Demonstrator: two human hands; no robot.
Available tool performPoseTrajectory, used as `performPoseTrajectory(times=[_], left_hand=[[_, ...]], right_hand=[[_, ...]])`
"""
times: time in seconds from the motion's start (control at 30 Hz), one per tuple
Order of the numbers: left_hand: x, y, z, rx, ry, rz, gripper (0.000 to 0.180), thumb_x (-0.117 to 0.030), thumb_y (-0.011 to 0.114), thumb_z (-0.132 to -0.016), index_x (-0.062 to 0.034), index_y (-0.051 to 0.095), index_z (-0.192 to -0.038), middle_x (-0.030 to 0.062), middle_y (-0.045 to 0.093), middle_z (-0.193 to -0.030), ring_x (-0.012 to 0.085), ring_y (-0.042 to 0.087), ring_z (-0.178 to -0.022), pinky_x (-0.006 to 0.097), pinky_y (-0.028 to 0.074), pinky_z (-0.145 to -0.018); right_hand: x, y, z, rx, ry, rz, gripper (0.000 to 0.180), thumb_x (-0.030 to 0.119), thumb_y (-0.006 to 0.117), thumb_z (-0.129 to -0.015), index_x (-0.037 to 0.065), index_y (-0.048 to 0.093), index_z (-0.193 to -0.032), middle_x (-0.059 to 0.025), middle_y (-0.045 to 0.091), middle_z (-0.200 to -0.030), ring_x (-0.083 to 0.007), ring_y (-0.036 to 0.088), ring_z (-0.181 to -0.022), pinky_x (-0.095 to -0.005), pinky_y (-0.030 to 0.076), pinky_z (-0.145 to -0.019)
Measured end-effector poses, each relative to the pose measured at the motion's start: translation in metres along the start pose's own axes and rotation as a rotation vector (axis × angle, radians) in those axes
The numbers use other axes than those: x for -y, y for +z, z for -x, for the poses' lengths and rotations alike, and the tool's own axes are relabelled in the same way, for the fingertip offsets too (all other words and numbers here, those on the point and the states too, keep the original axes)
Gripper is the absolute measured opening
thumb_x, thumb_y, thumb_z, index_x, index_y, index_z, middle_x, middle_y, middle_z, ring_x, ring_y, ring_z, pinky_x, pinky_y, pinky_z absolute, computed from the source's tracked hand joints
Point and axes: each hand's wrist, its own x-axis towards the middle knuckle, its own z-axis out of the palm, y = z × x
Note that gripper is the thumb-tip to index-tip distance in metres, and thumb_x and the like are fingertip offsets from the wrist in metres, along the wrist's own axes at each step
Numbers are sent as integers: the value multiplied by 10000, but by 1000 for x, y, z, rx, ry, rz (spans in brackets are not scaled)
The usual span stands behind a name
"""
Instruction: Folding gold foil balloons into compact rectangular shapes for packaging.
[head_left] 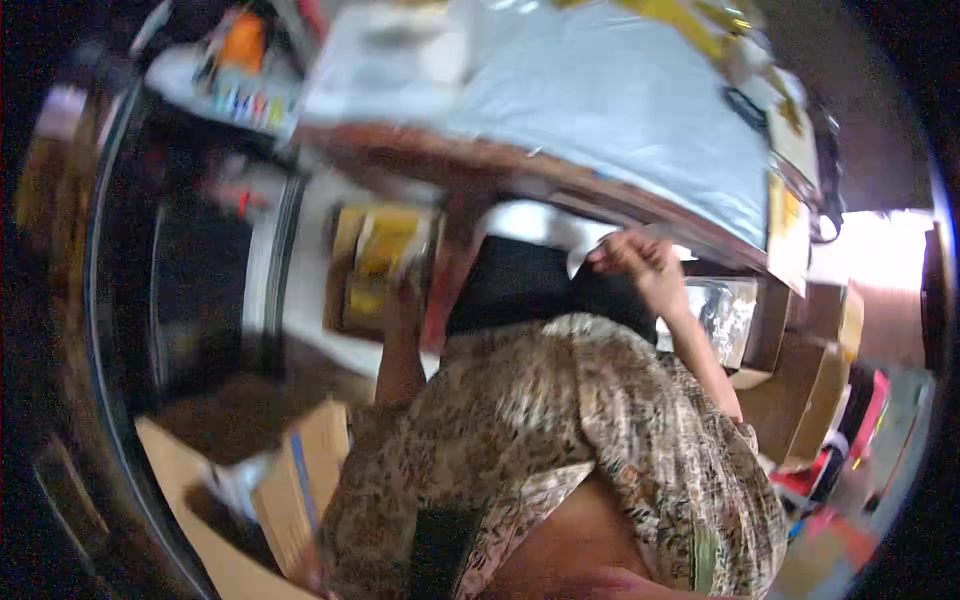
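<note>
Near the reddish-brown edge of the table (420, 145), the right hand (648, 268) hangs in front of the black trousers (512, 285), its fingers loosely curled — through the blur I cannot tell whether anything small sits in them. On the other side of the trousers, the left hand (405, 285) is a dark smear, and whether it is clenched, released or grasping I cannot tell. Nearest to it is a yellow packet (375, 262), just beside the fingers — contact is unclear. Below both hands spreads a patterned shirt (500, 400). Farther out, a pale sheet (610, 115) covers the tabletop, a silvery package (732, 308) and cardboard boxes (795, 400) stand at the right, and an open carton (290, 490) lies at the lower left.
</note>
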Motion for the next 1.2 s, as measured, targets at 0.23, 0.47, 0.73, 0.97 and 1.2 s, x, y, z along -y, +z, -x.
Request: performPoseTrajectory(times=[0.23,0.47,0.73,0.97,1.2], left_hand=[[-78,-78,-46,-39,-279,-565,383,-230,619,-999,-36,619,-1330,207,651,-1270,374,667,-960,471,574,-848],[-384,-164,-194,-715,522,-169,264,-96,684,-1003,18,687,-1241,176,701,-1227,271,672,-1095,386,555,-948],[-589,111,-349,305,1308,-146,123,-102,731,-883,-64,761,-996,87,732,-1015,275,697,-959,373,574,-829],[-598,306,-430,439,1377,-727,105,-112,659,-864,-48,733,-901,109,720,-1000,312,692,-1016,446,592,-840],[-587,327,-456,505,1299,-436,132,-134,698,-837,-57,791,-890,137,759,-916,329,737,-860,411,602,-763]], right_hand=[[23,-24,26,37,-12,-78,290,208,604,-1066,-61,693,-1121,-100,764,-1006,-149,728,-930,-291,599,-843],[73,-93,9,-80,-61,-23,254,183,622,-1059,-38,718,-1137,-67,770,-982,-120,720,-881,-273,589,-788],[116,-141,-72,-326,-630,761,282,-12,659,-905,10,691,-1184,-183,727,-1133,-382,703,-1006,-411,581,-872],[108,-169,-104,-47,-543,839,209,154,658,-948,4,691,-1090,-186,712,-946,-370,701,-889,-461,574,-825],[94,-196,-121,-60,-654,821,246,145,699,-930,5,714,-1132,-170,712,-900,-351,692,-849,-453,569,-801]])
